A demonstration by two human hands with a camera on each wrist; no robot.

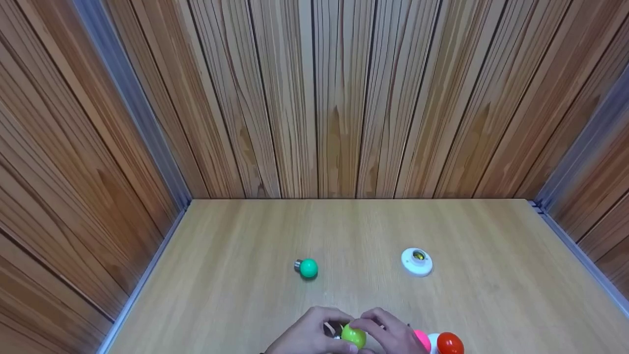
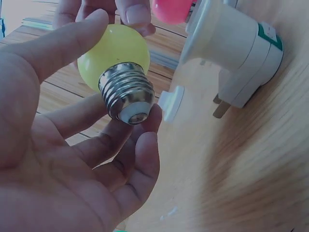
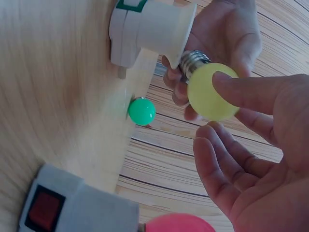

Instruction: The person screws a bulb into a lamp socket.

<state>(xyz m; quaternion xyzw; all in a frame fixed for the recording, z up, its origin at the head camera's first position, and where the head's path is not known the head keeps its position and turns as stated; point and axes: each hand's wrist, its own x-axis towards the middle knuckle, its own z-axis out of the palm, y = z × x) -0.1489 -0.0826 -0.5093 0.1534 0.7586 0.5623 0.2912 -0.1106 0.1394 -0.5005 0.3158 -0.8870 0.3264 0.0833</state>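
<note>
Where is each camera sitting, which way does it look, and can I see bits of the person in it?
Head: on the person's head, facing forward and down at the table and wooden wall; left hand and right hand show.
Left wrist: on that wrist, facing the yellow bulb; the left palm is close, with right fingers behind.
Right wrist: on that wrist, facing the same bulb; the right hand is close, the left beyond.
Shared: both wrist views show the yellow bulb and a pink bulb.

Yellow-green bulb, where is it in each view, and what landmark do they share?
Head: yellow-green bulb, bottom, slightly right of centre.
Left wrist: upper left of centre.
Right wrist: upper right of centre.
Shared landmark: pink bulb, cut off in both wrist views.
</note>
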